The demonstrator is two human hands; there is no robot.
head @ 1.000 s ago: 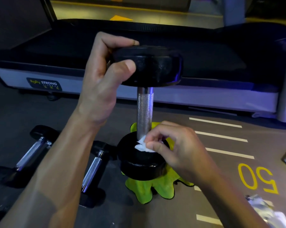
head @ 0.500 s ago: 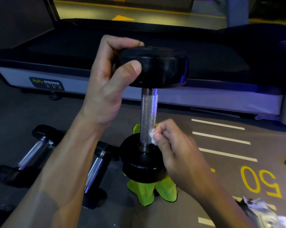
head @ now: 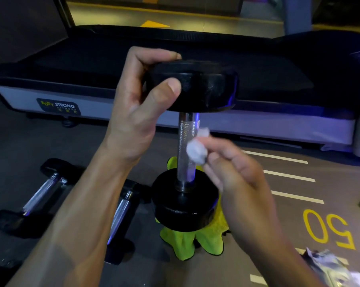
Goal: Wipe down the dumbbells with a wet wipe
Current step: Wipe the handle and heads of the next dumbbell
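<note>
A black dumbbell (head: 185, 154) with a knurled chrome handle stands upright on its lower head, on a lime-green cloth (head: 195, 241) spread on the floor. My left hand (head: 137, 104) grips the rim of the upper head, thumb on the side and fingers over the top. My right hand (head: 235, 172), blurred, pinches a crumpled white wet wipe (head: 196, 151) against the right side of the handle, about halfway up.
Two more dumbbells (head: 40, 195) (head: 121, 214) lie on the floor at the left. A treadmill deck (head: 216, 59) runs across the back. White lines and a yellow "50" (head: 328, 228) mark the floor at right; a wipe packet (head: 332, 268) lies at the bottom right.
My right hand has slid the wipe up from the lower head to the middle of the handle. My left hand keeps its hold on the top head.
</note>
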